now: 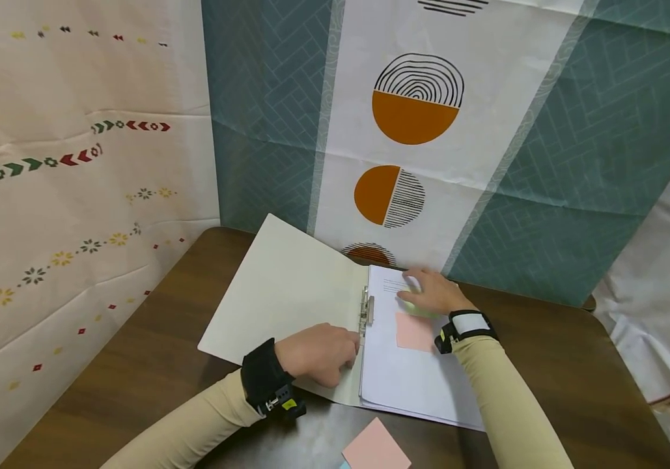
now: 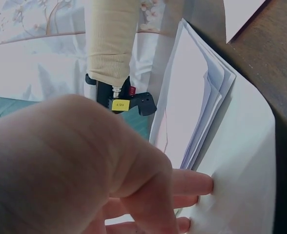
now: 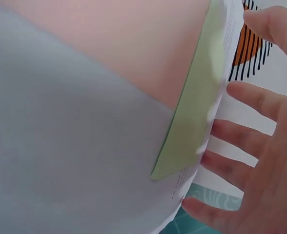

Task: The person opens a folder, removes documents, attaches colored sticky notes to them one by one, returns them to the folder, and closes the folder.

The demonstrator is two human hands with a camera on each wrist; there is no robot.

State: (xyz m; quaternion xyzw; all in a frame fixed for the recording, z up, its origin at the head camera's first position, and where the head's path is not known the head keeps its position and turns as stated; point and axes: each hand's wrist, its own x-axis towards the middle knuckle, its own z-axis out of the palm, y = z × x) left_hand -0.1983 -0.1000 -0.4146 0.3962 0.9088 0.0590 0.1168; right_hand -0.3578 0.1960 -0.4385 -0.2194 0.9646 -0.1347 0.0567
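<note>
A white ring binder (image 1: 288, 293) lies spread out on the table, with a metal clip (image 1: 366, 309) along its fold. Its right side bears a stack of white papers (image 1: 393, 378). On the top sheet are a pink sticky note (image 1: 413, 332) and, partly under my right hand, a green one (image 3: 194, 102). My left hand (image 1: 320, 352) is over the inside of the cover, fingertips touching it close to the clip and the papers' left edge. My right hand (image 1: 434, 293) rests at the upper part of the papers, fingers spread near the green note.
Nearer me on the brown table (image 1: 545, 365) lies a pink sticky pad (image 1: 377, 446), with a bit of blue paper (image 1: 344, 465) under its corner. A patterned cloth (image 1: 270, 130) hangs behind the table, and a pale cloth (image 1: 77, 195) on the left.
</note>
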